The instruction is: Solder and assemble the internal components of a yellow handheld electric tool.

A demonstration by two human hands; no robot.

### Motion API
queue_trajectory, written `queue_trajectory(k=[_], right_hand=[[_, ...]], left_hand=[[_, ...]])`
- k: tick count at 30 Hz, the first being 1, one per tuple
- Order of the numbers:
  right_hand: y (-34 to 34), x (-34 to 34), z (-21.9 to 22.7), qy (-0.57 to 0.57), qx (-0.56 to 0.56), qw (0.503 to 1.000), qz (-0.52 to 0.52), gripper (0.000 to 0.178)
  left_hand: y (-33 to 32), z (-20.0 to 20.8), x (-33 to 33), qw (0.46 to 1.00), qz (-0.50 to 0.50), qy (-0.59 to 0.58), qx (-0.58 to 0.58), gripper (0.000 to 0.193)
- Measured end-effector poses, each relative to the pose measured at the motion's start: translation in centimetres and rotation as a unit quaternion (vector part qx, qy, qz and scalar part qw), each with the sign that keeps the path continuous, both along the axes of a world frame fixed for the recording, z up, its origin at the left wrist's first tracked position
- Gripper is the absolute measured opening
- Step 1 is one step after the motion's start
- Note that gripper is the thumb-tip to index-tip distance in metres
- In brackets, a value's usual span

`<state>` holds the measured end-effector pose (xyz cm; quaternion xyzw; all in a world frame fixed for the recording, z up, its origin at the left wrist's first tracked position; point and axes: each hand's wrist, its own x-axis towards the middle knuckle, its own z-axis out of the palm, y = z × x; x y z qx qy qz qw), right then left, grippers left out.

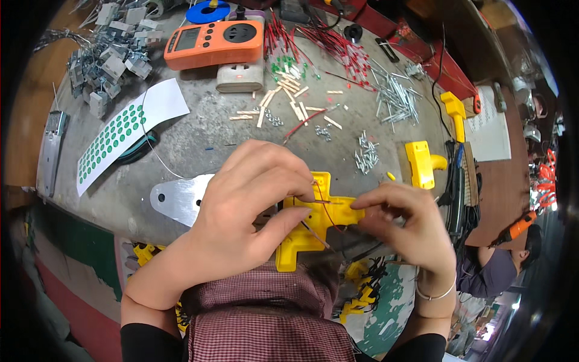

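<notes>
Left hand (241, 196) now, thumb and forefinger apart above the yellow casing (321, 232) at the near edge of the scuffed grey worktop (208, 130); right hand (413, 223) at the casing's end, can't tell if gripping. Orange meter (214, 45) by the far edge, co-worker (490, 271) beyond the right edge.

Smooth, glossy plastic housing (318, 225) in yellow, silvery metal plate (175, 200), shiny metal screws (367, 154), orange plastic meter (218, 58), smooth paper sheet (164, 104), woven cloth garment (265, 335), rough, scuffed tabletop (211, 123).
</notes>
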<state>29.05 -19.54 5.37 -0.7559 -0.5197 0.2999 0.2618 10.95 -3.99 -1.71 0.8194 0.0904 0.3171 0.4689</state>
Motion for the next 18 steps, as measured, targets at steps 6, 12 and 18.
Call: queue_trajectory(k=[6, 12, 18], right_hand=[[-1.1, -1.9, -2.3, 0.013, 0.114, 0.993, 0.018, 0.016], [-1.7, -1.8, -1.2, -0.197, 0.193, 0.959, 0.056, 0.009], [-2.1, 0.5, -2.4, -0.128, 0.109, 0.985, -0.028, 0.011]], left_hand=[[-3.2, 0.5, -0.3, 0.984, 0.029, -0.057, 0.164, 0.029], [-5.8, -0.6, 3.8, 0.965, 0.111, -0.019, 0.236, 0.026], [-5.5, -0.5, 4.0, 0.937, 0.128, 0.017, 0.324, 0.014]])
